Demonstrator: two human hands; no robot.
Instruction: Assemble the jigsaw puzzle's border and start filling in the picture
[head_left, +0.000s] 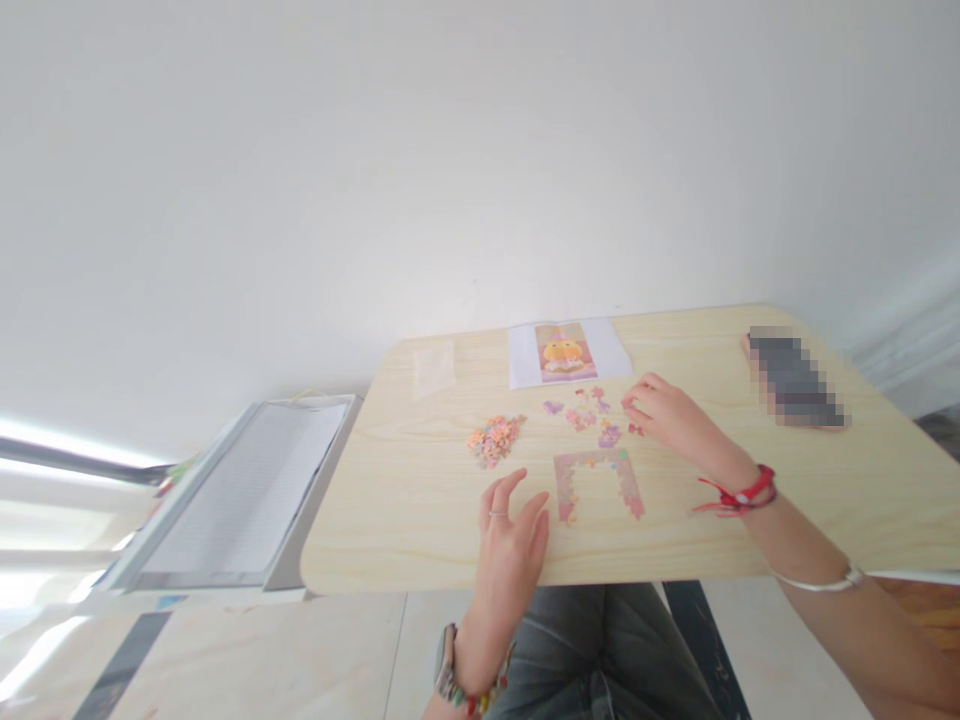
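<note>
My left hand [510,545] rests flat on the light wooden table [420,500], fingers spread, just left of a partly built jigsaw frame [598,482] shaped like an arch. My right hand [671,415] reaches over the table with its fingertips down at small loose puzzle pieces [592,408] to the right of the frame's top; whether it pinches one I cannot tell. A heap of unsorted pieces [493,440] lies left of centre. A reference picture [565,352] showing an orange figure lies on white paper at the table's far edge.
A dark phone-like object [795,380] lies at the far right of the table. A clear plastic bag [434,368] sits at the far left. A grey-framed panel [247,490] lies beside the table's left edge. A white wall stands behind.
</note>
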